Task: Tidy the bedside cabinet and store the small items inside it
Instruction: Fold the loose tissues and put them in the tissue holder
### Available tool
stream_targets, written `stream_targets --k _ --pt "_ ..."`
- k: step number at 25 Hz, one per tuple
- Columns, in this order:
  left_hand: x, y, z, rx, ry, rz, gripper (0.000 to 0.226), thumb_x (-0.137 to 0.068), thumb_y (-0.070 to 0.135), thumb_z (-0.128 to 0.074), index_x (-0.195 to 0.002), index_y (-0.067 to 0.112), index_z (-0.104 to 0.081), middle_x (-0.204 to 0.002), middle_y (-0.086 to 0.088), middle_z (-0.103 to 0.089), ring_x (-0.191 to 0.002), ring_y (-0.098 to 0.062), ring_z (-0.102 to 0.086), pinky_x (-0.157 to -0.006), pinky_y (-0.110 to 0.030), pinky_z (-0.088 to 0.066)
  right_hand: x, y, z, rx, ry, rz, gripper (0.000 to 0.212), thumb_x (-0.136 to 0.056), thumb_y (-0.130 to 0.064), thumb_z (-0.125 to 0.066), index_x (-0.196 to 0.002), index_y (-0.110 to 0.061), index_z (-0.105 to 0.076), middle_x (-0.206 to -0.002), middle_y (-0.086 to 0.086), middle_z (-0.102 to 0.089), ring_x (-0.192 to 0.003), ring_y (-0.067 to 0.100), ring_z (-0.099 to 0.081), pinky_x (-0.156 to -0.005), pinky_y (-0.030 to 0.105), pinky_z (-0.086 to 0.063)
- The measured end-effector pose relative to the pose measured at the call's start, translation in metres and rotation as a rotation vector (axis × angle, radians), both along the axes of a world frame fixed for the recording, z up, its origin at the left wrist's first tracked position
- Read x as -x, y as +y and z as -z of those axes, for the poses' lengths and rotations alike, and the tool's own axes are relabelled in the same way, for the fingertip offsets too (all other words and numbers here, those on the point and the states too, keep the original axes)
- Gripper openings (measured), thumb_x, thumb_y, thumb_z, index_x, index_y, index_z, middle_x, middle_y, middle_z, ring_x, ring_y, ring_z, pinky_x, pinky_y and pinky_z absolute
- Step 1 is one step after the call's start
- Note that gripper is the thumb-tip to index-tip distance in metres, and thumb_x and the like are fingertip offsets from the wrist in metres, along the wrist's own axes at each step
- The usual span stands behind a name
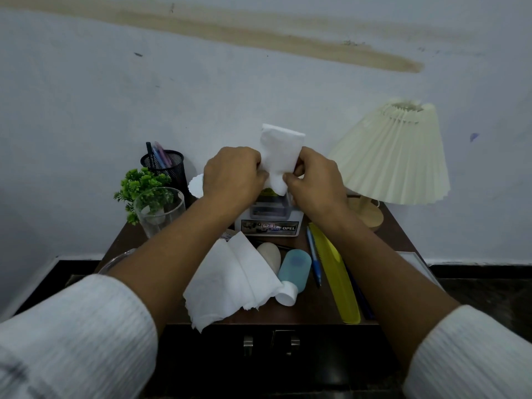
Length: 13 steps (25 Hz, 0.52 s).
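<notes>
Left hand (234, 174) and right hand (315, 180) pinch the lower sides of a folded white paper tissue (280, 151). It stands upright, long axis vertical, with open air above the grip and a small white box (269, 226) just beneath it.

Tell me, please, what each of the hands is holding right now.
Left hand: closed, pinching the left side of the white tissue.
Right hand: closed, pinching the right side of the same tissue.
</notes>
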State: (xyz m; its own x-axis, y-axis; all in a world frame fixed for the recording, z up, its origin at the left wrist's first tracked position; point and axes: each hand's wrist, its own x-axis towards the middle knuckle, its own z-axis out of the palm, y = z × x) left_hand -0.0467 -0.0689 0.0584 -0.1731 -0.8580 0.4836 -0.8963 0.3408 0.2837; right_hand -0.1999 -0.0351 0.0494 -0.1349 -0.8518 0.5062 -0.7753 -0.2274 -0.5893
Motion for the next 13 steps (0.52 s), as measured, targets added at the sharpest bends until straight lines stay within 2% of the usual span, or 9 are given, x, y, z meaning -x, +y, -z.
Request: stream_targets --k 3,6,10,13 --pt "0.001 -0.008 0.000 0.027 -0.028 -0.005 0.023 -0.094 0.037 -0.062 -0.089 0.019 -0.074 -0.081 -0.001 -0.064 -0.092 -0.027 -0.054 -0.077 -0.037 -0.033 0.001 -0.005 0.000 -0.005 0.010 0.006 0.015 -0.088 -0.013 -0.065 -0.103 -0.015 -0.065 -0.085 -0.005 -0.062 -0.078 0.017 -0.059 -0.058 0.026 -0.041" --pt "0.000 -0.014 -0.001 0.015 0.000 -0.010 0.022 -0.095 0.036 -0.060 -0.093 0.019 -0.075 -0.089 -0.003 -0.070 -0.094 -0.029 -0.059 -0.081 -0.039 -0.030 0.003 -0.010 -0.002 -0.002 0.016 0.009 0.016 -0.089 -0.013 -0.064 -0.105 -0.015 -0.065 -0.088 -0.004 -0.063 -0.080 0.020 -0.060 -0.062 0.030 -0.046" --pt "-0.003 -0.018 0.000 -0.088 -0.012 -0.015 0.026 -0.094 0.042 -0.063 -0.093 0.017 -0.072 -0.085 0.000 -0.064 -0.096 -0.029 -0.059 -0.082 -0.038 -0.028 0.005 -0.013 0.001 -0.037 0.039 0.016 0.006 -0.088 -0.013 -0.063 -0.094 -0.013 -0.063 -0.085 0.000 -0.067 -0.077 0.021 -0.061 -0.065 0.036 -0.051" --pt "-0.004 -0.021 0.006 -0.095 -0.024 -0.016 0.027 -0.093 0.044 -0.065 -0.095 0.018 -0.073 -0.092 -0.002 -0.066 -0.104 -0.030 -0.056 -0.082 -0.039 -0.028 0.003 -0.012 0.005 -0.037 0.051 0.017 0.004 -0.088 -0.013 -0.063 -0.092 -0.012 -0.062 -0.085 0.001 -0.067 -0.077 0.021 -0.060 -0.064 0.035 -0.050"
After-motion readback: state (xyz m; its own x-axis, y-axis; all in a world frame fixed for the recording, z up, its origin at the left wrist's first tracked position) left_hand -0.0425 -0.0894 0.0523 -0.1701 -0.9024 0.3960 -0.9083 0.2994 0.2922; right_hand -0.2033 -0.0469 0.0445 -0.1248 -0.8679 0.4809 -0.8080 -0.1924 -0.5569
